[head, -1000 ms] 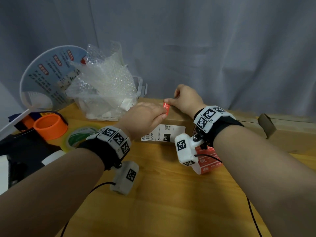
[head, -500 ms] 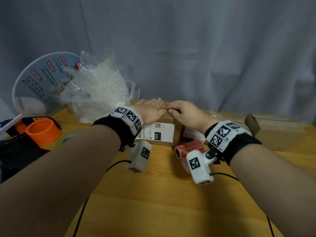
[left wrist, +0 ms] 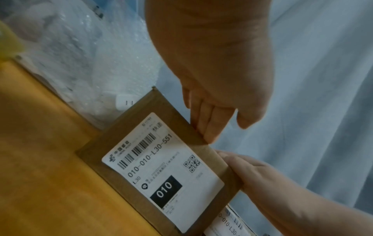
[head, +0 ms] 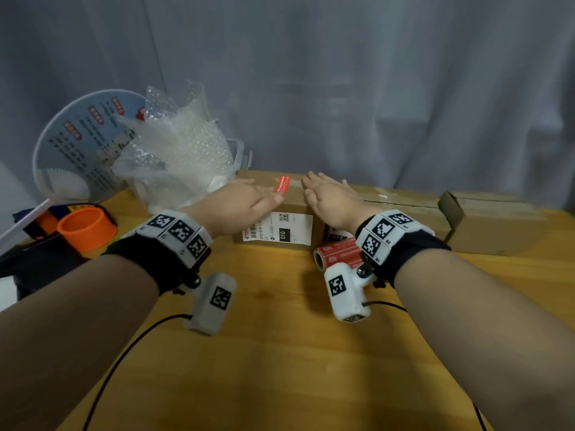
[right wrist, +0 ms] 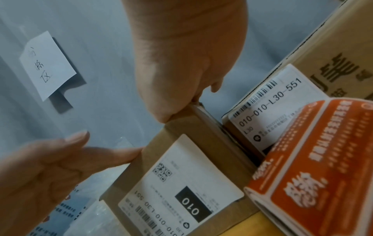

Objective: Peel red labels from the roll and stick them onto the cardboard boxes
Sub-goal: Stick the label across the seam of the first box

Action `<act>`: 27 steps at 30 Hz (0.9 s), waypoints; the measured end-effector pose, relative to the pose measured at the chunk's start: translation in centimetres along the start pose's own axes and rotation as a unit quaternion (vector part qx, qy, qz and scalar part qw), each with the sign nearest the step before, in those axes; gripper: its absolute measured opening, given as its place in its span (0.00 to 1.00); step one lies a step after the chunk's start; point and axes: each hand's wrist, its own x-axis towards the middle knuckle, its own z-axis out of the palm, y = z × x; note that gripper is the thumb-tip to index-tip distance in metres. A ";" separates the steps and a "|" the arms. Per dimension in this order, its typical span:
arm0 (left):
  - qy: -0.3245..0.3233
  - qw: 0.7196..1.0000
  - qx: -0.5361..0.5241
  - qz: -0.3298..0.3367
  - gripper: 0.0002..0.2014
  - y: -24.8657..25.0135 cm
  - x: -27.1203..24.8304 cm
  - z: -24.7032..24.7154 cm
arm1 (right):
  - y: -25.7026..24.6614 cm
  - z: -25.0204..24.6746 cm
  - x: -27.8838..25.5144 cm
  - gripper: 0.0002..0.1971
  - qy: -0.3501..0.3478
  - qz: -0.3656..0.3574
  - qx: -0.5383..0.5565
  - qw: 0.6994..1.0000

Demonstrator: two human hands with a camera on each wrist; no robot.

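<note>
1. The left hand (head: 239,199) and right hand (head: 331,199) are lying flat, fingers straight, on top of the small brown cardboard box (head: 295,206) at 12 o'clock on the wooden desk (head: 280,353); neither grip is holding anything.
2. Only the head view is showing the red rectangular label (head: 283,184) lying on the box top between the hands.
3. The roll of red labels (right wrist: 315,167) is sitting just at 3 o'clock of the box; the right wrist view is showing its print up close.
</note>
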 end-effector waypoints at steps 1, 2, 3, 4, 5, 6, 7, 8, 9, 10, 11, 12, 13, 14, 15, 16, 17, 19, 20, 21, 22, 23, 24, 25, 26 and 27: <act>0.034 0.999 -0.027 -0.010 0.24 0.0 -0.2 -0.1 | -0.1 -0.2 0.0 0.24 -0.002 0.001 -0.005 1.000; 0.073 0.996 -0.048 -0.027 0.24 -0.1 -0.4 -0.2 | -0.1 -0.4 -0.1 0.24 -0.002 -0.001 -0.012 1.000; 0.110 0.992 -0.052 -0.044 0.24 -0.2 -0.4 -0.1 | -0.1 -0.6 -0.1 0.24 0.001 -0.007 -0.021 1.000; 0.133 0.989 -0.042 -0.057 0.23 -0.4 -0.3 0.0 | 0.0 -0.9 -0.1 0.23 0.010 -0.021 -0.028 0.999; 0.136 0.988 -0.028 -0.067 0.21 -0.7 -0.1 0.3 | 0.0 -1.1 -0.2 0.23 0.021 -0.046 -0.032 0.998; 0.125 0.990 -0.015 -0.071 0.19 -1.0 0.1 0.8 | -0.1 -1.2 -0.4 0.23 0.032 -0.086 -0.031 0.995; 0.110 0.991 -0.004 -0.071 0.19 -1.3 0.3 1.4 | -0.3 -1.2 -0.6 0.22 0.035 -0.133 -0.026 0.990; 0.104 0.992 -0.003 -0.070 0.20 -1.6 0.4 2.0 | -0.6 -1.2 -0.8 0.21 0.030 -0.176 -0.020 0.984; 0.111 0.991 -0.008 -0.072 0.20 -1.8 0.5 2.6 | -0.9 -1.1 -0.9 0.20 0.021 -0.204 -0.014 0.979; 0.128 0.989 -0.014 -0.073 0.20 -2.0 0.6 3.1 | -1.0 -1.0 -0.9 0.20 0.015 -0.213 -0.012 0.977; 0.144 0.987 -0.015 -0.074 0.19 -2.1 0.7 3.4 | -1.1 -1.0 -0.8 0.20 0.012 -0.210 -0.015 0.977; 0.155 0.985 -0.014 -0.076 0.19 -2.0 0.8 3.7 | -1.1 -1.0 -0.5 0.20 0.008 -0.202 -0.025 0.979; 0.162 0.984 -0.010 -0.077 0.19 -2.0 0.8 3.9 | -1.1 -1.1 -0.2 0.21 0.001 -0.191 -0.040 0.981; 0.167 0.983 -0.004 -0.077 0.19 -2.0 0.9 3.9 | -1.0 -1.1 0.2 0.23 -0.009 -0.177 -0.053 0.983; 0.171 0.982 0.003 -0.077 0.19 -2.0 1.0 4.0 | -0.9 -1.2 0.6 0.25 -0.019 -0.161 -0.063 0.985; 0.171 0.982 0.010 -0.075 0.20 -2.0 1.1 4.0 | -0.9 -1.2 1.1 0.27 -0.028 -0.143 -0.069 0.987; 0.170 0.983 0.017 -0.073 0.20 -2.2 1.1 4.1 | -0.9 -1.3 1.5 0.28 -0.034 -0.125 -0.070 0.989; 0.166 0.983 0.029 -0.074 0.20 -2.4 1.2 4.1 | -0.9 -1.3 2.3 0.29 -0.045 -0.095 -0.072 0.992; 0.164 0.983 0.033 -0.075 0.21 -2.4 1.2 4.1 | -1.0 -1.4 2.6 0.29 -0.050 -0.088 -0.073 0.992; 0.162 0.983 0.037 -0.075 0.22 -2.5 1.2 4.1 | -1.1 -1.5 2.7 0.29 -0.052 -0.089 -0.075 0.992; 0.160 0.984 0.040 -0.075 0.24 -2.5 1.1 4.2 | -1.1 -1.6 2.7 0.28 -0.052 -0.099 -0.076 0.991; 0.158 0.983 0.045 -0.075 0.26 -2.4 1.1 4.2 | -1.1 -1.6 2.4 0.27 -0.050 -0.119 -0.074 0.989; 0.160 0.983 0.051 -0.076 0.27 -2.3 1.1 4.3 | -1.0 -1.5 2.0 0.25 -0.044 -0.147 -0.065 0.986; 0.163 0.982 0.057 -0.078 0.28 -2.3 1.1 4.3 | -0.9 -1.3 1.4 0.23 -0.035 -0.179 -0.050 0.982; 0.165 0.981 0.062 -0.079 0.28 -2.4 1.2 4.4 | -0.7 -1.0 0.8 0.22 -0.023 -0.208 -0.031 0.977; 0.166 0.981 0.066 -0.080 0.28 -2.4 1.2 4.4 | -0.6 -0.7 0.3 0.21 -0.009 -0.230 -0.012 0.973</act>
